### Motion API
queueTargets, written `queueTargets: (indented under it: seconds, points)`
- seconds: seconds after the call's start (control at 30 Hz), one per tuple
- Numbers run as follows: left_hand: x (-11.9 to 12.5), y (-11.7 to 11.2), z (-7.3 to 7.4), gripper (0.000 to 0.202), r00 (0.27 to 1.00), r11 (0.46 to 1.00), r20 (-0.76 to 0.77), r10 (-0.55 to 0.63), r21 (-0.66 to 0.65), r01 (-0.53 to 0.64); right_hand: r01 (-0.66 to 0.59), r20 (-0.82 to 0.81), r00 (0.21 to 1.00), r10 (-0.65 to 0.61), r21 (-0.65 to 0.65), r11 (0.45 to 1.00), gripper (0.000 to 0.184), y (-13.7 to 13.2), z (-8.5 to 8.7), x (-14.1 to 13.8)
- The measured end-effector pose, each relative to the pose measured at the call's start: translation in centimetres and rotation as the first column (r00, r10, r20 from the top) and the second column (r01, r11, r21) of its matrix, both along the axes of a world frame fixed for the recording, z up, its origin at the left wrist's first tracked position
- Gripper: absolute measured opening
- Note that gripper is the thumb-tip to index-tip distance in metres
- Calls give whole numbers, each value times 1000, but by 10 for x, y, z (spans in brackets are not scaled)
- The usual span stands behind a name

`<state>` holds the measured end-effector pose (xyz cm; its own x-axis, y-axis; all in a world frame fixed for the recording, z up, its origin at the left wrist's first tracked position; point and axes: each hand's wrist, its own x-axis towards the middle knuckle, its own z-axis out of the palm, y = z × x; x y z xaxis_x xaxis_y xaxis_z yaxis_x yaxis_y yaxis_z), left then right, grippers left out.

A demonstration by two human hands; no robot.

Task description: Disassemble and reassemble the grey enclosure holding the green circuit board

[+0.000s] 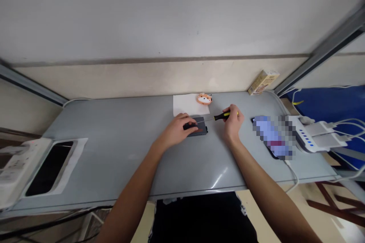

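A dark grey, flat rectangular box (202, 126) with small slots along its front side lies on the grey table. My left hand (182, 127) rests over its left part, fingers closed around the top and front edge. A black and yellow screwdriver (221, 116) is gripped by its handle in my right hand (233, 121), to the right of the box. Its thin metal shaft points left, and the tip reaches the box top close to my left fingertips. Whether the tip sits in a screw is too small to tell.
Behind the box lie a white paper (184, 104) and an orange animal-faced item (204, 99). To the right are a phone (270, 136), a white power strip (309, 136) with cables, and a small carton (262, 82). Another phone (49, 169) and a white socket block (25, 163) stand left.
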<state>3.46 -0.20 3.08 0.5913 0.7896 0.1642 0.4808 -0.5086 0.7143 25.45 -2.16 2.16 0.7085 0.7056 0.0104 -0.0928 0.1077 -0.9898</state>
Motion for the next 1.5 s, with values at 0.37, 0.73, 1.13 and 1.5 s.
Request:
queueTargets:
  seconds: [0.37,0.73,1.13,1.5]
  points:
    - [-7,6,-2,30,990,995,99,100,-29,-98,20,-57,998,-22,-22,1000,36,3,-4,2]
    - [-32,64,-17,18,931,927,-181,318,265,-266,33,-99,995,-34,-17,999,35,7,-8,9]
    - [-20,-14,-7,42,969,981,-159,192,54,-185,94,-30,995,-94,-7,996,34,7,-5,13]
    - [-35,5,-13,50,996,993,68,52,-109,-44,-80,424,904,53,46,996,43,-7,-3,1]
